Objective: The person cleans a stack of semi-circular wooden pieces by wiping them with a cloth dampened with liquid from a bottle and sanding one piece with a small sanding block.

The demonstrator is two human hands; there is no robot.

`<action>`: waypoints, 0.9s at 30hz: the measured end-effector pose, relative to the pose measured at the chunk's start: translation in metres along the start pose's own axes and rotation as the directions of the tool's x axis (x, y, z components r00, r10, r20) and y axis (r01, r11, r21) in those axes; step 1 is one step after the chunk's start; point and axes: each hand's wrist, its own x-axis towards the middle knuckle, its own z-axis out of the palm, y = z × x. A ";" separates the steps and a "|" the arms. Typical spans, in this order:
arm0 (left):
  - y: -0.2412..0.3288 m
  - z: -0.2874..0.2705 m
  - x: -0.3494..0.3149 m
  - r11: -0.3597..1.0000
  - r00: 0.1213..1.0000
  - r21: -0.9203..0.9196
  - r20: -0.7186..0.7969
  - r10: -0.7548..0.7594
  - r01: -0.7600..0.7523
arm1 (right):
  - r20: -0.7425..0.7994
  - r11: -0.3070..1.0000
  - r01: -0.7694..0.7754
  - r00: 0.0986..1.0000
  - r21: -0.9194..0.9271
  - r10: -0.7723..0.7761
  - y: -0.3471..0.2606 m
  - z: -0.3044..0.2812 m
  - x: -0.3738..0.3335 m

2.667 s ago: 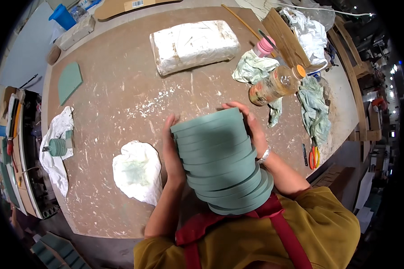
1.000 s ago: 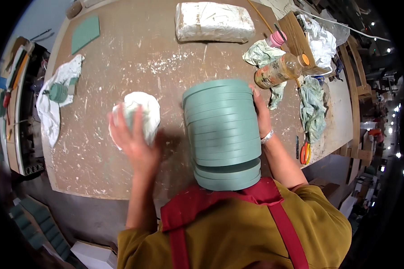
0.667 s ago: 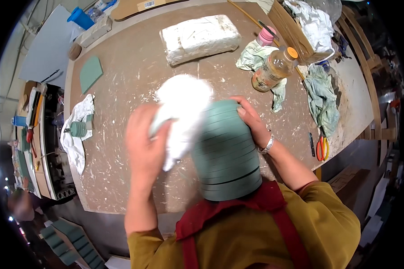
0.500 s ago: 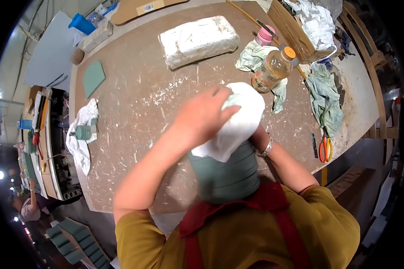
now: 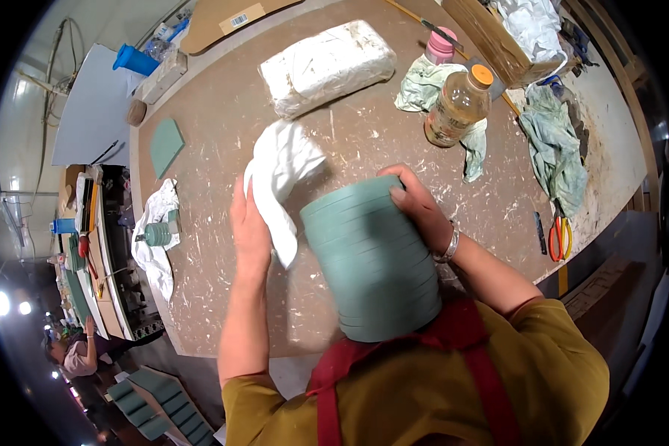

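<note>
A dull green cylinder (image 5: pixel 372 256) with several grooves round its side leans against the front of my apron, tilted away from me. My right hand (image 5: pixel 424 208) grips its upper right edge, thumb on the near side. Off to the left, my left hand (image 5: pixel 250 227) holds a crumpled white cloth (image 5: pixel 279 182) that hangs along its inner side; the thumb is hidden by the cloth. A gap separates the cloth from the cylinder.
Beyond the hands lies a white wrapped block (image 5: pixel 327 67) on the brown tabletop (image 5: pixel 215 245). To the right stand an orange-capped bottle (image 5: pixel 457 108) and a pink jar (image 5: pixel 441 46), with stained rags (image 5: pixel 554 149) and scissors (image 5: pixel 560 238). A small green piece sits on a cloth (image 5: pixel 156 260) at left.
My left hand has carried the white cloth off the cylinder's upper end to the left. The cylinder's side is now uncovered, and my right hand shows on its edge.
</note>
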 end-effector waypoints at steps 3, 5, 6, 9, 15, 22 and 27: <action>0.039 0.048 -0.012 0.816 0.916 0.454 0.341 0.211 -0.357 | -0.034 0.998 0.034 0.999 0.046 -0.033 0.000 0.003 0.004; 0.030 0.046 -0.010 0.808 0.903 0.494 0.417 0.104 -0.321 | -0.064 0.993 0.110 0.992 0.042 -0.107 -0.001 0.008 0.006; 0.016 0.036 -0.008 0.891 0.933 0.390 0.348 0.093 -0.234 | 0.014 0.996 0.079 0.997 -0.027 -0.079 -0.005 0.005 0.005; -0.048 -0.005 0.000 0.883 0.942 0.383 0.294 0.162 -0.272 | 0.060 0.999 -0.023 0.998 -0.033 0.025 -0.005 0.000 0.003; 0.006 0.006 0.024 0.998 0.998 0.034 0.033 0.056 -0.058 | 0.065 0.995 -0.080 0.994 -0.059 0.084 -0.023 -0.024 0.031; 0.013 0.046 0.039 0.941 0.872 0.043 0.392 0.293 -0.335 | -0.047 0.960 0.170 0.982 -0.220 -0.185 -0.043 -0.014 0.056; -0.004 0.005 0.013 0.998 0.872 -0.035 0.485 0.070 -0.061 | -0.570 0.925 0.377 0.748 -0.058 -0.340 -0.080 -0.021 0.025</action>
